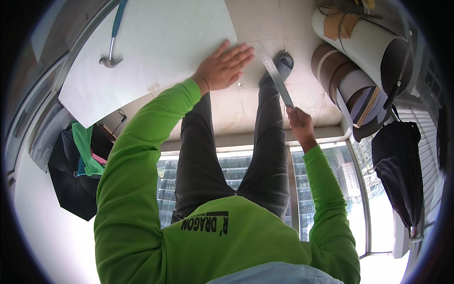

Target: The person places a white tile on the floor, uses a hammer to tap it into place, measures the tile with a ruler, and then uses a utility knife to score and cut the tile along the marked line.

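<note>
My right hand [301, 124] is closed round the near end of a long, thin steel ruler [278, 79]. The ruler slants up and to the left, and its far end comes close to the fingertips of my left hand [226, 66]. That left hand is held flat with its fingers stretched out, over the right edge of a large white sheet [156, 42]. Whether its palm touches the sheet, I cannot tell. Lying on the sheet at the upper left is a claw hammer [112, 45] with a teal handle.
Large rolls of sheet material [359, 40] lie on the tiled floor [302, 61] at the right. A folded black umbrella [397, 165] hangs at the far right, and an opened dark umbrella [71, 170] is at the left. My shoe [283, 64] stands beside the ruler. Windows are behind my legs.
</note>
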Motion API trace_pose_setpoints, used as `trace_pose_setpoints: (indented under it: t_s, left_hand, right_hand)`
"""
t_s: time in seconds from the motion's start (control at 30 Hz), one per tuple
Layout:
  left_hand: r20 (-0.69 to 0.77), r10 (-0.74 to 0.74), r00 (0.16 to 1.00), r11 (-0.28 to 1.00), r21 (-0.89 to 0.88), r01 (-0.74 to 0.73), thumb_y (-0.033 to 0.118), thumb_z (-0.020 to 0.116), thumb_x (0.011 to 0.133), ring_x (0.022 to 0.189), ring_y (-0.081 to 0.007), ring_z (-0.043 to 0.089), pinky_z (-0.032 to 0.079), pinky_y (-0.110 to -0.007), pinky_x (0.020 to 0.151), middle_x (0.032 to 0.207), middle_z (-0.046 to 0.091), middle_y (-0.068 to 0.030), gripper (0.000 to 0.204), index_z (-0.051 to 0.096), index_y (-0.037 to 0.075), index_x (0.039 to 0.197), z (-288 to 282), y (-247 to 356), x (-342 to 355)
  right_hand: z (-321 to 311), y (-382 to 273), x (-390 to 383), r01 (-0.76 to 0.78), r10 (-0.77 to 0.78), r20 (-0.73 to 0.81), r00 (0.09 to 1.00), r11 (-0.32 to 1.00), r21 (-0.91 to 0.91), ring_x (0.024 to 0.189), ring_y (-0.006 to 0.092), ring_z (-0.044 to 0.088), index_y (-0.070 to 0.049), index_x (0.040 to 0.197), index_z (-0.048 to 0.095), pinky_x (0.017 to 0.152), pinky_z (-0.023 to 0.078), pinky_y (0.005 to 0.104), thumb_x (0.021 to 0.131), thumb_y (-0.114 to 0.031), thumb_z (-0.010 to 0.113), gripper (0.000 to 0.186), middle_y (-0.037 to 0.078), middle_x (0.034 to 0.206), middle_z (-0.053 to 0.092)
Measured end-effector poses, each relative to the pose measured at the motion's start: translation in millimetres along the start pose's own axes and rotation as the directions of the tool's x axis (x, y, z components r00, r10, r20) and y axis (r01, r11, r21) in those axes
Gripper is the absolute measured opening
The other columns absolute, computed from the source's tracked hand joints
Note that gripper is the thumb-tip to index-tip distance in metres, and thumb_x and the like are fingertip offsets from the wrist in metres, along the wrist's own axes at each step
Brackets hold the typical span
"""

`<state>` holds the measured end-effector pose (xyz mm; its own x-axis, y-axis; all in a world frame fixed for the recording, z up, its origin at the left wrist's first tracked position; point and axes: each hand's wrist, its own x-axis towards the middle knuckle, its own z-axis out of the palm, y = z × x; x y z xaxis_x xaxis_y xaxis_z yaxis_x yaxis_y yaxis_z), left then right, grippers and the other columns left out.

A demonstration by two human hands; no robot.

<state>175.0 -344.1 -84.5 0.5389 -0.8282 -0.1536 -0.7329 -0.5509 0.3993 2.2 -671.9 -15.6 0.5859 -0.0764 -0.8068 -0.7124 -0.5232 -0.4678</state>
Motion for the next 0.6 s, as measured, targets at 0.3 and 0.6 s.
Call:
trace_pose_setpoints:
  t_s: [0.3, 0.6]
  left_hand:
    - [-0.096, -0.145, 0.985, 0.989, -0.041, 0.141, 0.043, 0.070, 0.091, 0.154, -0.0191, 0.027, 0.018, -0.054, 0.127, 0.165, 0.037, -0.0023, 0.063, 0.056, 0.016, 0.146, -18, -9, 18]
    - [-0.128, -0.265, 0.956, 0.961, -0.113, 0.251, 0.038, 0.074, 0.088, 0.152, -0.0274, 0.031, 0.021, -0.063, 0.122, 0.160, 0.042, -0.0081, 0.045, 0.067, 0.010, 0.122, -12, 14, 35]
  right_hand:
    - [-5, -31, -23, -0.251, 0.253, 0.051, 0.966, 0.875, 0.415, 0.055, 0.0088, 0.051, -0.003, 0.083, 0.061, 0.052, 0.043, 0.0259, 0.105, -0.042, 0.057, 0.044, 0.001, 0.063, 0.054]
    - [7, -18, -25, -0.187, 0.212, 0.000, 0.977, 0.860, 0.475, 0.056, 0.0104, 0.052, -0.004, 0.088, 0.064, 0.054, 0.045, 0.0276, 0.106, -0.042, 0.055, 0.043, 0.001, 0.062, 0.054]
